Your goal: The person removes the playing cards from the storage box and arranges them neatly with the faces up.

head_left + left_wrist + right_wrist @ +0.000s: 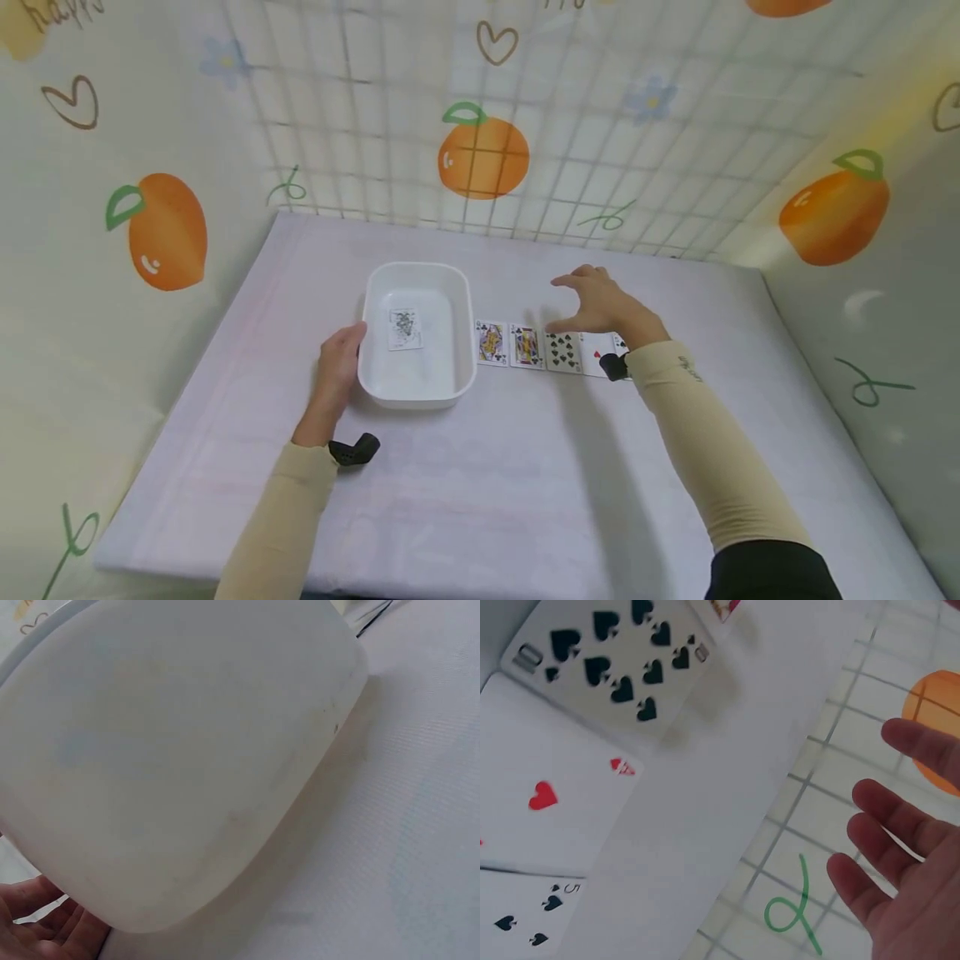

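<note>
A white rectangular tub [417, 392] stands on the table with one playing card [405, 328] lying face up inside it. My left hand [339, 364] rests against the tub's left wall [172, 765], fingers [45, 919] straight along it. To the tub's right lies a row of face-up cards: a king [492, 342], another court card [527, 347], the ten of spades [611, 660], the ace of hearts [547, 791] and a five of spades [525, 919]. My right hand [596, 302] hovers above the row with fingers [885, 825] spread, holding nothing.
The table [480, 492] is covered with a pale cloth. Walls with orange prints enclose it at the back and both sides. Black wrist cameras [354, 450] sit on both forearms.
</note>
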### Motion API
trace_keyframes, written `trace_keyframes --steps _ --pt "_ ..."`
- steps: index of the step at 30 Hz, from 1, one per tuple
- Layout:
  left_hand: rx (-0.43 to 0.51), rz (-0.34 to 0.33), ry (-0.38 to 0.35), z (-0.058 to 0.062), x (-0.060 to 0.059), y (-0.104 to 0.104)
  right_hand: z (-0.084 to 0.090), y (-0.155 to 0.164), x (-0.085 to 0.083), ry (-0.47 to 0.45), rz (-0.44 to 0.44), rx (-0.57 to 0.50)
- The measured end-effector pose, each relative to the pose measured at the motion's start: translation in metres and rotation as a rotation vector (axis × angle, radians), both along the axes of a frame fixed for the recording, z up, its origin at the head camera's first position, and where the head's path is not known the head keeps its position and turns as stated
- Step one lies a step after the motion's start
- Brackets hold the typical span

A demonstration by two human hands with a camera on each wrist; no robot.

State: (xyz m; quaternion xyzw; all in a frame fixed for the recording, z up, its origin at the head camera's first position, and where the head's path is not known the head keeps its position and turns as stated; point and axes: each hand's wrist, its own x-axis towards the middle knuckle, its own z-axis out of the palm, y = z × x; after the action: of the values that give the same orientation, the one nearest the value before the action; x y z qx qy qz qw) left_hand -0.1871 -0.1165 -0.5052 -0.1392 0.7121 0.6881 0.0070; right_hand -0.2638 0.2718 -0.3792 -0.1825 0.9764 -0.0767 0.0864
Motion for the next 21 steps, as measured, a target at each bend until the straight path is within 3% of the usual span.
trace_keyframes --steps 21 --pt "-0.018 0.007 -0.004 0.0 -0.006 -0.003 0.005 -0.064 -0.019 -0.022 0.103 -0.051"
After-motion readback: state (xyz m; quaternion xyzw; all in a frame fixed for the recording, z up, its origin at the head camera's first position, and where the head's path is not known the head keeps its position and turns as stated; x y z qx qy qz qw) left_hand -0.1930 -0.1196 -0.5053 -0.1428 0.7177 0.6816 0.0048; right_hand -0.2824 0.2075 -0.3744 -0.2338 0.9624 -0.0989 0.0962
